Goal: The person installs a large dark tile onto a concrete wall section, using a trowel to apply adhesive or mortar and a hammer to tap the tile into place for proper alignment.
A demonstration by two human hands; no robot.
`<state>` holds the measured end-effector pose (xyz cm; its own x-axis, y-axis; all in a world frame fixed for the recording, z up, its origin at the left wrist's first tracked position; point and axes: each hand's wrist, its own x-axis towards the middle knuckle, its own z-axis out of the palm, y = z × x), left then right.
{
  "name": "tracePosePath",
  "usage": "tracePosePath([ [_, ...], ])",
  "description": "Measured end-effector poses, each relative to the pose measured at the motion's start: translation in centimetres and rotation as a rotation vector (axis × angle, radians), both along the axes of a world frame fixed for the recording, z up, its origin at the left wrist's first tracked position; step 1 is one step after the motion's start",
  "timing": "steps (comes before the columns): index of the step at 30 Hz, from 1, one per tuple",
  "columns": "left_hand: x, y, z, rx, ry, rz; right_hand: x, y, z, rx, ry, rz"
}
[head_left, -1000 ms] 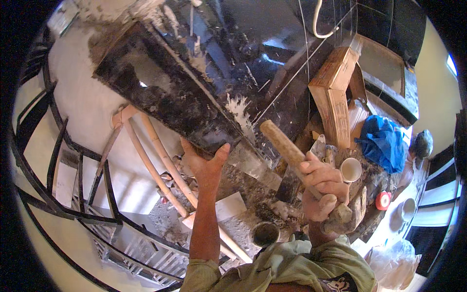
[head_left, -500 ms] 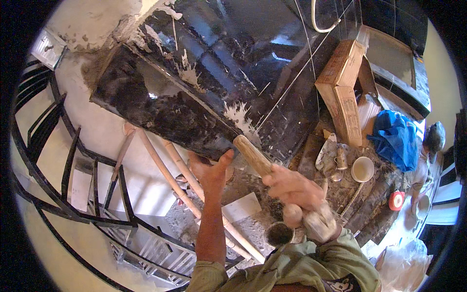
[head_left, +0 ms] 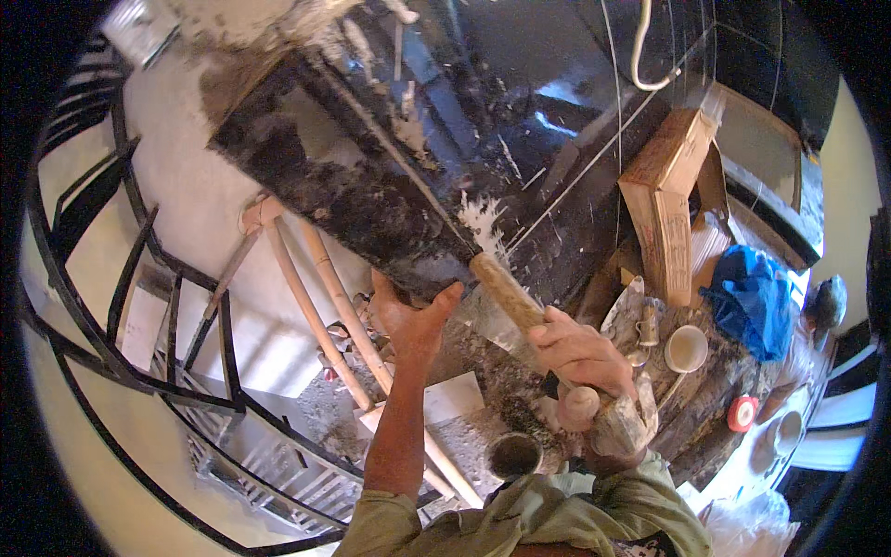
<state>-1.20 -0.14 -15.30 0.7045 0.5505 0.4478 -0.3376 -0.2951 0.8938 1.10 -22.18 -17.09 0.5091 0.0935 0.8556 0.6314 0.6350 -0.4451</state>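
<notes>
A long black stone slab (head_left: 325, 153), smeared with dusty grey, lies along the side of a glossy black tiled surface (head_left: 520, 102). My left hand (head_left: 415, 320) grips the slab's near end, thumb at the edge and fingers partly hidden beneath it. In my right hand (head_left: 585, 353) is a wooden tool handle (head_left: 506, 292); its far tip rests at or very close to the slab's near corner, by the joint with the tiles. A rounded knob (head_left: 580, 406) and a pale blocky piece (head_left: 624, 427) show below that hand; whether they belong to the tool I cannot tell.
Bamboo poles (head_left: 320, 316) stand below the slab beside a black metal railing (head_left: 139, 371). At right are a cardboard box (head_left: 664, 204), a blue cloth (head_left: 750, 302), a white cup (head_left: 686, 349) and a red tape measure (head_left: 742, 414). A person (head_left: 798, 353) is at far right.
The view has shifted, so the slab and tiles sit farther right and lower. Both hands keep their holds; the right hand was blurred before, and the handle's tip remains by the slab's corner.
</notes>
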Motion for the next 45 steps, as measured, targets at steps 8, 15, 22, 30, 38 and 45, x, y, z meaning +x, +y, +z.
tracePosePath([
  [8, 0.3, 0.1, 1.6, 0.103, -0.082, 0.066, -0.4, -1.1, -0.1, 0.056, 0.025, -0.214],
  [15, 0.9, -0.8, 3.7, 0.161, -0.026, 0.106, -0.5, -0.7, -0.1, 0.059, 0.050, -0.206],
  [22, 1.1, -0.8, 3.2, 0.081, -0.028, 0.113, 0.1, 0.9, -1.0, 0.099, -0.025, -0.084],
  [30, 1.1, -1.1, 3.6, 0.034, -0.050, 0.095, -0.1, 0.1, -0.2, 0.159, -0.070, 0.025],
  [38, 0.9, -0.6, 3.4, 0.085, -0.021, 0.126, -0.2, 1.2, 0.5, 0.227, -0.003, -0.066],
  [45, 1.0, -0.1, 3.1, 0.055, -0.034, 0.097, 0.5, 2.0, 0.5, 0.230, -0.035, -0.075],
])
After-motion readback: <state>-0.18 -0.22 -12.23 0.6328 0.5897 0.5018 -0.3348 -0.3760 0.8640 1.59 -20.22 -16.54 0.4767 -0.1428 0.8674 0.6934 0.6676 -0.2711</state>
